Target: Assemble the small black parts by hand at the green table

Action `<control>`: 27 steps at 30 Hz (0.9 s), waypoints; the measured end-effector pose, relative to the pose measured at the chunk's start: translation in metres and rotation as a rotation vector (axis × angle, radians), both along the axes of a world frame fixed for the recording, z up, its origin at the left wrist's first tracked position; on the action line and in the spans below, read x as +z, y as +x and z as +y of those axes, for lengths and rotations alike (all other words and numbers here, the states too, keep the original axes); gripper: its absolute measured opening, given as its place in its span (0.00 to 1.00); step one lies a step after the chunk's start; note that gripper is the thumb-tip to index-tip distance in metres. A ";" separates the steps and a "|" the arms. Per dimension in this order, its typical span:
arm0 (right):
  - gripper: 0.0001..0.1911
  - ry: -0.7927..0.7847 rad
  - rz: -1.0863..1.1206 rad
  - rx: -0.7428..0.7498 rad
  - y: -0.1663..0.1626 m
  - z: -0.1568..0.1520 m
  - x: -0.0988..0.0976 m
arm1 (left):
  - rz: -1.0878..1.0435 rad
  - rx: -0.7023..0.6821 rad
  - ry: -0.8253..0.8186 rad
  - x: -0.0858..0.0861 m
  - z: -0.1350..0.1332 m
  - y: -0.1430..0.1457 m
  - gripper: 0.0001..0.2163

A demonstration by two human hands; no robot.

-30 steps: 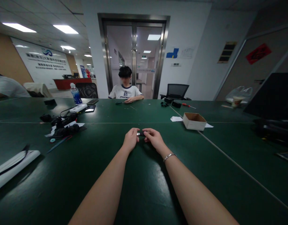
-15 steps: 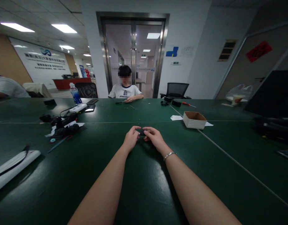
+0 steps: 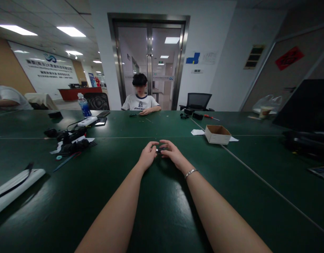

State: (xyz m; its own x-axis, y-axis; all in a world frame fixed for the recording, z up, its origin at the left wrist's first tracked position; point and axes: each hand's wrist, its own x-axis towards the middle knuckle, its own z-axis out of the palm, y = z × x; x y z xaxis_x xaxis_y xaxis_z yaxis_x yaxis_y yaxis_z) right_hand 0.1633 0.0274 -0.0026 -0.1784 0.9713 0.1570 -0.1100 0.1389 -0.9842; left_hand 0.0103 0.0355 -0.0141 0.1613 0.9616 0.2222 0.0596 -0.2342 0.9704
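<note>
A box (image 3: 217,139) sits on the green table (image 3: 162,214), open side up, with paper (image 3: 197,132) beside its left wall and more showing at its right. Beyond the box, slightly left, lie black blocks (image 3: 197,116) and a red-handled screwdriver (image 3: 209,116), with a chair (image 3: 197,101) behind them. Right of the box are a cup (image 3: 264,111), a bag (image 3: 270,102) and a dark screen (image 3: 304,105). Far left of the box are a bottle (image 3: 84,107), a phone (image 3: 101,121) and a heap of black gear (image 3: 74,142). A person (image 3: 141,102) in a white shirt sits beyond the box to its left.

The left edge cuts off a white case (image 3: 16,186), nearer than the box, and a second person (image 3: 8,97). The screen runs out on the right, and the objects below it are too dark to make out.

Left of the box and slightly nearer, a small part (image 3: 159,150), dark with a bright end, lies between the hands; fingers hide much of it. The left hand (image 3: 148,154) seems to pinch the bright end between thumb and fingers. The right hand (image 3: 174,154) curls loosely at the dark end, forefinger raised; whether it grips, I cannot tell.
</note>
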 end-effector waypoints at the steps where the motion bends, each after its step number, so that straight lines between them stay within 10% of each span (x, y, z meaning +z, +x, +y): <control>1: 0.26 -0.015 0.012 0.004 0.001 -0.001 0.001 | -0.003 0.003 -0.002 0.000 0.000 0.000 0.14; 14: 0.16 -0.035 -0.049 -0.058 -0.002 0.001 0.002 | -0.029 0.013 -0.011 0.003 -0.004 0.002 0.14; 27: 0.28 -0.039 -0.001 0.047 -0.001 -0.003 0.005 | -0.027 0.020 -0.024 0.007 -0.007 0.003 0.13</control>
State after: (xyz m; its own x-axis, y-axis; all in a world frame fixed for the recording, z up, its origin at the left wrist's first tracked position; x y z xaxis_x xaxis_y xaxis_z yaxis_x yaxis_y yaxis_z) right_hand 0.1622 0.0249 0.0026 -0.2239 0.9673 0.1187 -0.1149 0.0948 -0.9888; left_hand 0.0131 0.0285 -0.0070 0.1364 0.9696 0.2031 0.0379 -0.2100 0.9770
